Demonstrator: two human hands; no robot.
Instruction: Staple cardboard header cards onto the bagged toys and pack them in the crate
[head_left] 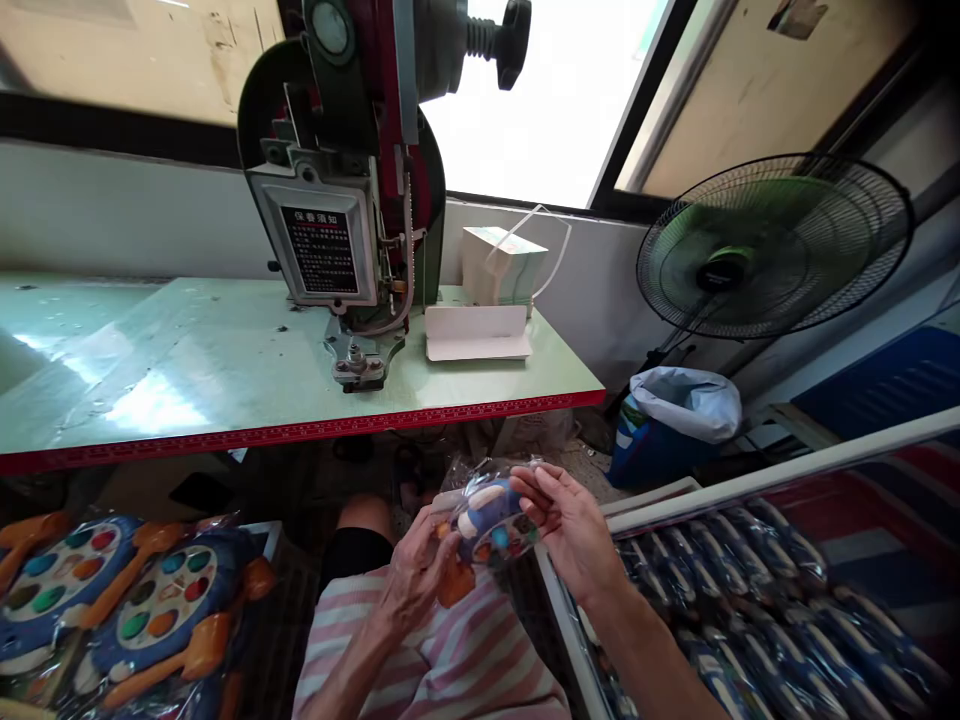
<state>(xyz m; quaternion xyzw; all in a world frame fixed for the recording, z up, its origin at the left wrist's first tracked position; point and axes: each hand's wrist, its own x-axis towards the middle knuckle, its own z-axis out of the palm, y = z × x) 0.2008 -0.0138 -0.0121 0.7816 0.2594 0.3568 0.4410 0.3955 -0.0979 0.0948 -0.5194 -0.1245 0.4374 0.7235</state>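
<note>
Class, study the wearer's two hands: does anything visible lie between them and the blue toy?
Yes: a clear plastic wrapper around the blue toy. The left hand holds the toy through it; the right hand is at its upper edge. Nothing else visible intervenes.

Left forearm (360,655) bare, angled up and inward from below; left hand (421,560) closed in a grip, back of hand upward, thumb (448,553) along the near side. Right forearm (649,645) bare, entering from lower right; right hand (568,530) raised slightly higher, fingers (531,493) bent toward the left hand; pinch contact unclear. Hands near each other, apart, above the lap (442,665).
</note>
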